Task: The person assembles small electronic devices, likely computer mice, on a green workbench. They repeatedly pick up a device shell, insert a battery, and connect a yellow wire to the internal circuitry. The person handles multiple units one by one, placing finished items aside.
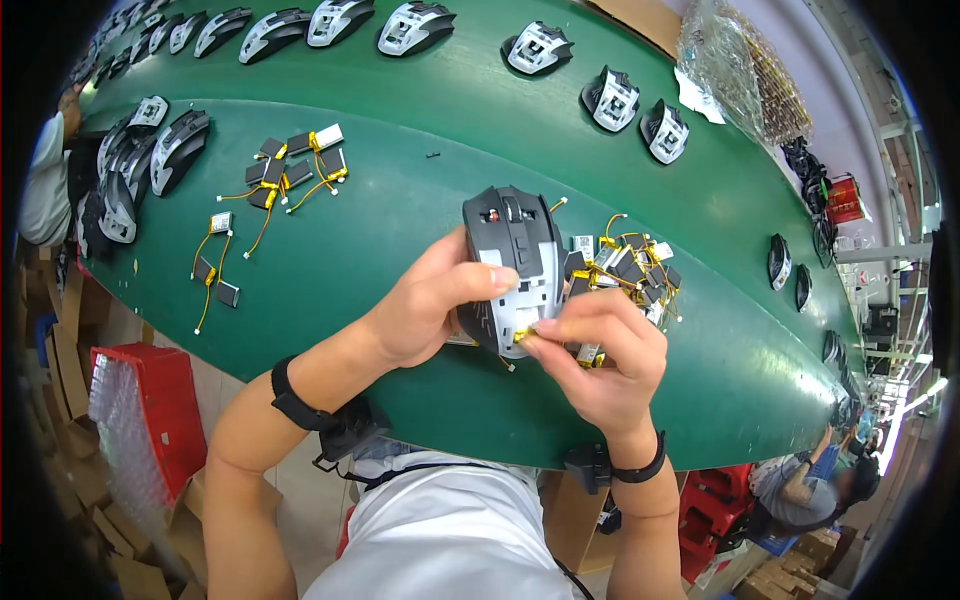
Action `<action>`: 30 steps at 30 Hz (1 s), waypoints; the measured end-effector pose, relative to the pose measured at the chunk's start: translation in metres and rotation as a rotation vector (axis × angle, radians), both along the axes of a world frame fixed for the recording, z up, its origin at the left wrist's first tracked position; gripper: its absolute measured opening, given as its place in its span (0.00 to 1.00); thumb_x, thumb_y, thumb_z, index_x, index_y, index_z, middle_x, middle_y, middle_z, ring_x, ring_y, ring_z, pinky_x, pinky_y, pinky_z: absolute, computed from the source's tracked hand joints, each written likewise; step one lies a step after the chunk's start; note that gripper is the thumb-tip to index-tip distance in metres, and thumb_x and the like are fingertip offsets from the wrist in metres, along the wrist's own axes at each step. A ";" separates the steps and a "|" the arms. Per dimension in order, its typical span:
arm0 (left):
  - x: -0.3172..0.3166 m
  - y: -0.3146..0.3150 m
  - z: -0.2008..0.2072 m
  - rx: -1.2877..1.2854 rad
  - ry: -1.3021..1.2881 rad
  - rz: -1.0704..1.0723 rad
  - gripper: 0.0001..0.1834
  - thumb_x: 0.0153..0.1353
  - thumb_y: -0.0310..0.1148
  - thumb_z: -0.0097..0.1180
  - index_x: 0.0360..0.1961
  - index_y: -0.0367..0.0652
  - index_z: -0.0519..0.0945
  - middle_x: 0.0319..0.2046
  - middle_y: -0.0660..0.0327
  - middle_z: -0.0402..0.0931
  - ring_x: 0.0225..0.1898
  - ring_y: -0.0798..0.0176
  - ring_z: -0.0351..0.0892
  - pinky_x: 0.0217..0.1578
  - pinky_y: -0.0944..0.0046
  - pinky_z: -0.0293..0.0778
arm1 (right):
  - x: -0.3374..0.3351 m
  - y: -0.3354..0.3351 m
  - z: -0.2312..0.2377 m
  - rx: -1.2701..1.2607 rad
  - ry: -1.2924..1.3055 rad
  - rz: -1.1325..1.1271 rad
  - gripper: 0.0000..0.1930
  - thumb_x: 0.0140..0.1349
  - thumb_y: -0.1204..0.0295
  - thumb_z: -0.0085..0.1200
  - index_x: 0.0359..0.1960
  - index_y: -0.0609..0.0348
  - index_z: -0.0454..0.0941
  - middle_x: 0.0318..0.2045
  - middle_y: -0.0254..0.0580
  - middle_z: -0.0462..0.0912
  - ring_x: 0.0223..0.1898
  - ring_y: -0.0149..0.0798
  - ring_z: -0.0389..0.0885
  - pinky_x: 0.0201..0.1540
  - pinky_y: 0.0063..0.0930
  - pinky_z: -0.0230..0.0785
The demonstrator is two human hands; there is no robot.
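Observation:
A partly assembled black and grey computer mouse point(513, 242) is held above the green table in front of me. My left hand point(425, 308) is closed around its left side, the thumb lying across the top. At the mouse's near end sits a small pale battery with yellow tape point(522, 332), in the opening of the shell. My right hand point(608, 350) pinches the taped end of that battery between thumb and fingertips. Just beyond my right hand, partly covered by it, lies a pile of small batteries point(632, 268) with thin wires and white plugs.
More wired batteries point(272, 175) lie loose on the green table point(380, 200) to the left. Stacked mouse shells point(178, 150) stand at the far left. A row of mice point(415, 28) lines the green surface behind. A red crate point(160, 420) stands below the table's left edge.

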State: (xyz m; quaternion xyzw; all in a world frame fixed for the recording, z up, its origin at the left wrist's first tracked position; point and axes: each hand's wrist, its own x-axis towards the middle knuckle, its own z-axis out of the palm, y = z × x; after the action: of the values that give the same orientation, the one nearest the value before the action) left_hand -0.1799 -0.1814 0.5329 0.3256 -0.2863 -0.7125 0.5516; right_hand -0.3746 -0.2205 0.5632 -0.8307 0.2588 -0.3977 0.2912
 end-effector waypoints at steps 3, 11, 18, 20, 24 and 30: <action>-0.003 0.001 -0.001 0.014 -0.036 0.007 0.32 0.58 0.42 0.53 0.59 0.32 0.68 0.51 0.47 0.78 0.50 0.55 0.81 0.54 0.58 0.76 | 0.005 -0.002 -0.001 -0.015 -0.034 -0.056 0.13 0.42 0.77 0.75 0.28 0.59 0.82 0.26 0.37 0.81 0.27 0.35 0.79 0.29 0.27 0.72; 0.003 -0.005 -0.003 -0.038 -0.052 0.129 0.29 0.61 0.41 0.48 0.58 0.31 0.69 0.50 0.45 0.79 0.49 0.54 0.83 0.53 0.56 0.78 | 0.002 -0.002 0.003 -0.394 0.132 -0.021 0.14 0.43 0.78 0.73 0.32 0.60 0.82 0.33 0.38 0.82 0.29 0.39 0.80 0.32 0.30 0.71; -0.001 -0.003 0.000 -0.047 -0.010 0.125 0.28 0.62 0.44 0.48 0.57 0.32 0.71 0.51 0.45 0.79 0.49 0.54 0.83 0.53 0.56 0.77 | 0.013 0.004 0.005 -0.464 0.064 -0.042 0.12 0.44 0.81 0.71 0.31 0.60 0.82 0.31 0.37 0.82 0.29 0.39 0.80 0.32 0.30 0.70; 0.000 -0.003 0.004 -0.048 0.032 0.115 0.28 0.64 0.43 0.45 0.57 0.33 0.72 0.51 0.46 0.79 0.50 0.54 0.82 0.53 0.56 0.77 | 0.021 0.003 0.000 -0.492 0.039 -0.112 0.12 0.44 0.81 0.71 0.31 0.60 0.82 0.30 0.36 0.81 0.29 0.39 0.79 0.31 0.30 0.70; 0.004 -0.004 0.002 0.006 0.111 0.112 0.27 0.65 0.43 0.43 0.57 0.32 0.73 0.52 0.48 0.79 0.51 0.53 0.82 0.55 0.54 0.76 | 0.015 0.005 0.001 -0.507 0.219 -0.103 0.15 0.45 0.76 0.71 0.37 0.60 0.84 0.40 0.38 0.80 0.39 0.41 0.79 0.40 0.34 0.70; 0.009 -0.004 -0.001 0.033 0.150 0.149 0.26 0.66 0.42 0.43 0.57 0.32 0.73 0.53 0.47 0.79 0.52 0.53 0.81 0.57 0.54 0.76 | 0.015 0.023 -0.009 -0.608 0.390 -0.119 0.23 0.47 0.78 0.61 0.50 0.59 0.83 0.53 0.35 0.77 0.47 0.38 0.77 0.44 0.33 0.68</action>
State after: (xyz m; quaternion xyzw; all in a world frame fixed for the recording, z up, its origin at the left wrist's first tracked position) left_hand -0.1709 -0.1849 0.5321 0.3010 -0.2073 -0.6965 0.6174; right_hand -0.3600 -0.1980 0.5546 -0.9231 0.2271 -0.3068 -0.0476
